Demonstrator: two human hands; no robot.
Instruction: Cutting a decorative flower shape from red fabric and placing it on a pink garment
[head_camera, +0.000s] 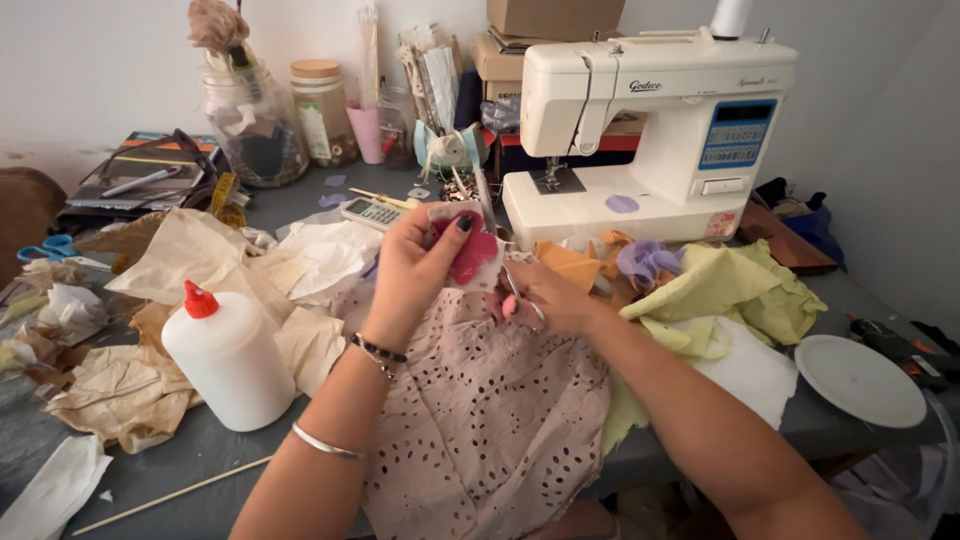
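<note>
Holding a small pink fabric piece (470, 252) pinched in our left hand (415, 265), we lift it so the scissors (500, 245), gripped in our right hand (545, 298), reach its edge above the eyelet cloth (480, 410).

Single view, head-worn camera, looking forward and down over the person's own forearms onto a cluttered grey worktop (240, 455). Close range: both arms enter from the bottom edge and meet mid-frame, left hand (415, 265) and right hand (545, 298) just above centre. Wide lens, edges bend a bit. The view faces a white wall at the back, with a sewing machine (650, 125) upper right and jars (255, 120) upper left. The worktop's near edge is cut off at the bottom. No second view, so no overlap.
</note>
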